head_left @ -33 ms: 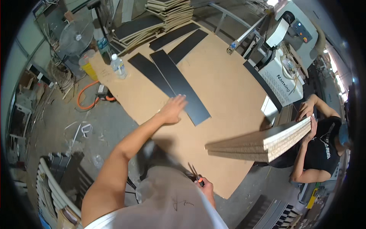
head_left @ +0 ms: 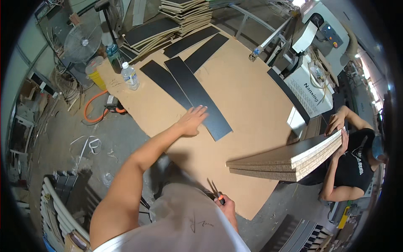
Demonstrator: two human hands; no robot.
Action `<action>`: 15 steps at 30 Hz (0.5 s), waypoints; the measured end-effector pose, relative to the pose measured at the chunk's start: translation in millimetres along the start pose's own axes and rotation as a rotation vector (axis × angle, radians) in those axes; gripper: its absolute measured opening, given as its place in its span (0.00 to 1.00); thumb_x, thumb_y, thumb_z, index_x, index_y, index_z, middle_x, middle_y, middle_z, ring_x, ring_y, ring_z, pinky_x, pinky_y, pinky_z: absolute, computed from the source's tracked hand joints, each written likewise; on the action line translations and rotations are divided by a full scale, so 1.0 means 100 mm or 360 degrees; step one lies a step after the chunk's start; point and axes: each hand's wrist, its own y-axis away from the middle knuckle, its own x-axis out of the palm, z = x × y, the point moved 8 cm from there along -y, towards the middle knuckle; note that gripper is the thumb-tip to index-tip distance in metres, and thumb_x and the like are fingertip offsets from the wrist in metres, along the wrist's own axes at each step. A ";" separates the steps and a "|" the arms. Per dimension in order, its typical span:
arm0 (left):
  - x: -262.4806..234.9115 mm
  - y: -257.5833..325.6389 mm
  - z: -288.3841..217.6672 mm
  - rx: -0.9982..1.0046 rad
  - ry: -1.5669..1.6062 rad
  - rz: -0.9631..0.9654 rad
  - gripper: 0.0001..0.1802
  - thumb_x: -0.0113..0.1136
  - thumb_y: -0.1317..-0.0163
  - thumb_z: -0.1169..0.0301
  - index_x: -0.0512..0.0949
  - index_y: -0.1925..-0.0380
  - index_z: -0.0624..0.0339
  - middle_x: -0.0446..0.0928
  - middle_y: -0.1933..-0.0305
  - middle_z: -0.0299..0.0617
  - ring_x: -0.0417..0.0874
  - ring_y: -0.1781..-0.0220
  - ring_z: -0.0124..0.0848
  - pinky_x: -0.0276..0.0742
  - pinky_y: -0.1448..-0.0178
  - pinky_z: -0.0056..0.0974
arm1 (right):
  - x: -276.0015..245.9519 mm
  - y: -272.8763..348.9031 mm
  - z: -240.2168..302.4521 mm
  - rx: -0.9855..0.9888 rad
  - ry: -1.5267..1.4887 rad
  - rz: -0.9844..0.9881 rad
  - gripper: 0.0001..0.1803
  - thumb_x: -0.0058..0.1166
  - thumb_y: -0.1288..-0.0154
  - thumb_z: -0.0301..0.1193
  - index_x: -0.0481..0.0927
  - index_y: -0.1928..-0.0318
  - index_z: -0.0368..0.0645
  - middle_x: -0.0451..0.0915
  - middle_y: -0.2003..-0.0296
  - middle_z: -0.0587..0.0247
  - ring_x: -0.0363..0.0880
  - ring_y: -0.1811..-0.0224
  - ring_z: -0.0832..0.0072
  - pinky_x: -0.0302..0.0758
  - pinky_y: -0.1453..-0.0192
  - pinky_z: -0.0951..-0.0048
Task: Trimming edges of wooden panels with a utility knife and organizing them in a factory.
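My left hand (head_left: 194, 119) lies flat on the inner edge of a long black panel (head_left: 205, 105), fingers stretched out. Another black panel (head_left: 163, 82) lies beside it to the left, touching or slightly overlapped. In my right hand (head_left: 228, 206), low by my body at the table's near edge, is a pair of scissors (head_left: 216, 192) with orange and black handles, its two thin blades apart. The fingers wrap round the handles, partly hidden. Beneath the panels is a large brown board (head_left: 252, 96) that covers the table.
At the right a co-worker (head_left: 357, 159) holds a stack of thick chipboard panels (head_left: 289, 157) over the table edge. More black strips (head_left: 205, 52) and a tall panel stack (head_left: 184, 17) sit at the far side. A water bottle (head_left: 130, 77) stands far left; a white machine (head_left: 310, 94) stands right.
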 end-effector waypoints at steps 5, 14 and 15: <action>0.39 -0.76 0.31 0.0401 -0.0349 0.0447 0.58 0.77 0.64 0.60 0.57 0.30 0.57 0.50 0.23 0.51 0.47 0.21 0.47 0.48 0.23 0.56 | 0.21 -0.34 0.59 0.0129 0.0270 0.0049 0.24 0.63 0.41 0.40 0.80 0.46 0.45 0.84 0.62 0.49 0.84 0.58 0.58 0.78 0.53 0.60; 0.72 -1.08 0.59 0.0782 -0.0349 0.0727 0.70 0.80 0.78 0.44 0.56 0.30 0.55 0.62 0.33 0.52 0.61 0.29 0.45 0.56 0.30 0.56 | 0.33 -0.83 1.02 0.0206 -0.0084 -0.0287 0.17 0.65 0.42 0.35 0.81 0.54 0.40 0.82 0.71 0.52 0.80 0.69 0.62 0.76 0.59 0.63; 0.56 -0.96 0.62 0.0816 -0.0312 0.0554 0.68 0.79 0.77 0.44 0.58 0.32 0.56 0.65 0.37 0.52 0.64 0.32 0.44 0.58 0.34 0.53 | 0.30 -0.86 0.97 0.0226 -0.0124 -0.0356 0.17 0.65 0.42 0.34 0.80 0.56 0.38 0.80 0.73 0.53 0.79 0.72 0.64 0.76 0.61 0.64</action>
